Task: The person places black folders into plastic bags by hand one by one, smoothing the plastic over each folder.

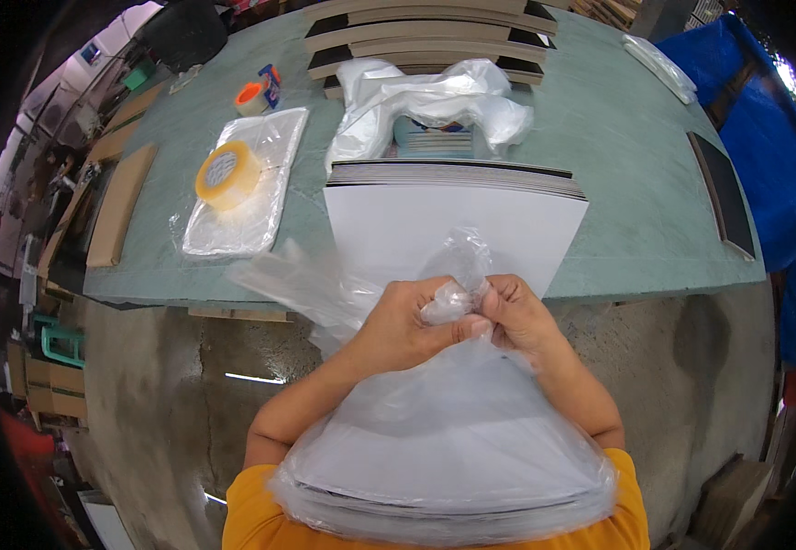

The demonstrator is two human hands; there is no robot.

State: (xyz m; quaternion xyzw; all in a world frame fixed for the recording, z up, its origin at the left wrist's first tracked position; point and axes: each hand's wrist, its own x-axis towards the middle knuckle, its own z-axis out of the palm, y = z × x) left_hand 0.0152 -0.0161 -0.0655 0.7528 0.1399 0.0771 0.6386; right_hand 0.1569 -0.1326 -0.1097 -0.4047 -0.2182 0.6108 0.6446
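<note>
A clear plastic bag (453,403) with a stack of white sheets inside is close against my yellow shirt. My left hand (407,325) is closed round a bunched part of the bag. My right hand (519,316) pinches the same gathered plastic, its fingertips against those of the left. Loose clear film (311,293) trails out to the left of my left hand. Just beyond my hands, a thick stack of white sheets (458,215) with dark edges stands at the table's near edge; my hands and the plastic hide its lower middle.
On the green table (627,202), a roll of clear tape (227,174) lies on a pack of folded plastic bags (279,151). A tape dispenser (256,94) is behind it. Crumpled plastic (370,101) lies before stacked boards (425,32). A dark board (721,194) rests at the right edge.
</note>
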